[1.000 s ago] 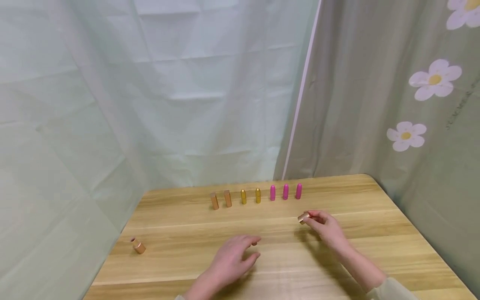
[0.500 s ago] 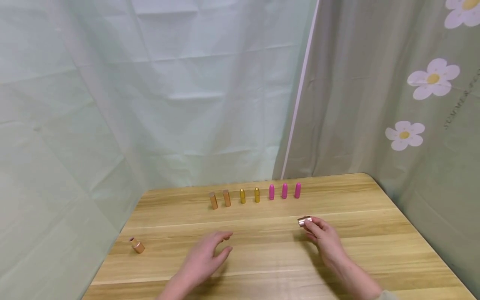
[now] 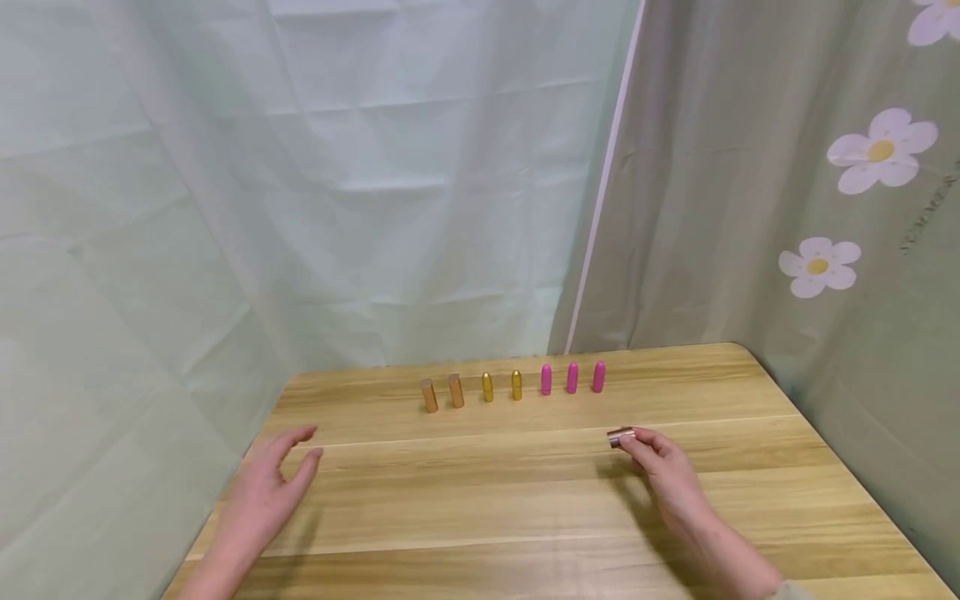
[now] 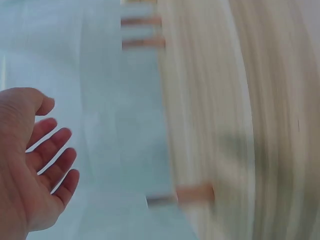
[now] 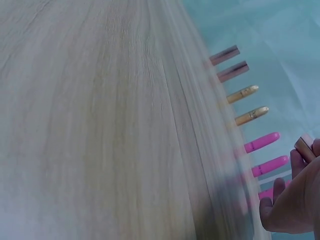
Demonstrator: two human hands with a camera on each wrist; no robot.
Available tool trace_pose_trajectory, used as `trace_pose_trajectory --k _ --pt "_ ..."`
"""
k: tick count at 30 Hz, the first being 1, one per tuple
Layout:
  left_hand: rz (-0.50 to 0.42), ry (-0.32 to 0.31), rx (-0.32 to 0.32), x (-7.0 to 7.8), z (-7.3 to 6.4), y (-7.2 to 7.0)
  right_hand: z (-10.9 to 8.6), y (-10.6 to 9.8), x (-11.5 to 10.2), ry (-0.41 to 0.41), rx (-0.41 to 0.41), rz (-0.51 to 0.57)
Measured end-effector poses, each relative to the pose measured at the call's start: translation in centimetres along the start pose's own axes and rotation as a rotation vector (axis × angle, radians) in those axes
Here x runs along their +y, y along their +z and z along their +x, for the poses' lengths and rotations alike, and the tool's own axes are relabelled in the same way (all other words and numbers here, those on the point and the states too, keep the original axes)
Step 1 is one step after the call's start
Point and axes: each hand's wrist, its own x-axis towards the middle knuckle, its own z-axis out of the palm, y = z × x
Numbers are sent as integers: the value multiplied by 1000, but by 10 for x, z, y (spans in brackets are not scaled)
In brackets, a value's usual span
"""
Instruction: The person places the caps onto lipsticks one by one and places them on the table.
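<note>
My right hand [image 3: 672, 482] pinches a short shiny rose-gold tube, which looks like a lipstick cap [image 3: 617, 437], above the right part of the table. The cap [image 5: 304, 149] also shows at the fingertips in the right wrist view. Over the table's left side, my left hand [image 3: 258, 493] has its fingers spread and bent a little, holding nothing. An uncapped rose-gold lipstick base [image 4: 195, 194] stands near it, blurred in the left wrist view. In the head view that base is hidden behind the left hand.
Along the table's [image 3: 480, 508] back stand two rose-gold lipsticks [image 3: 456, 392], two gold bullet-shaped lipsticks [image 3: 517, 386] and three pink ones [image 3: 572, 378], all upright in a row. A pale curtain [image 3: 420, 208] hangs right behind the table.
My left hand has swept left from the table's middle to the uncapped lipstick base. The right hand has stayed nearly in place, turning the cap slightly.
</note>
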Motion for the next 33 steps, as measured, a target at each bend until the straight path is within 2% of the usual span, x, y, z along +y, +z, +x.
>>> trace_pose_trajectory --k 3,7,10,14,18,24,29,33 --pt "-24 -100 20 -22 -1 -17 0 -3 0 10 7 -8" --pt "-65 -246 -27 -49 -9 -27 1 -5 1 21 10 -28" --pt "-88 -323 -96 -66 -15 -27 1 -6 2 18 13 -38" --pt "-107 -386 -207 -89 -21 -18 1 -6 2 5 7 -40" --pt "-115 -394 -273 -104 -26 -5 -1 -4 3 4 -3 -33" --pt "-67 -400 -291 -110 -28 6 -2 -4 2 19 21 -54" --pt "-13 -390 -265 -109 -29 11 -2 -4 2 21 22 -59" --pt "18 -364 -201 -109 -29 18 -1 -5 3 29 18 -60"
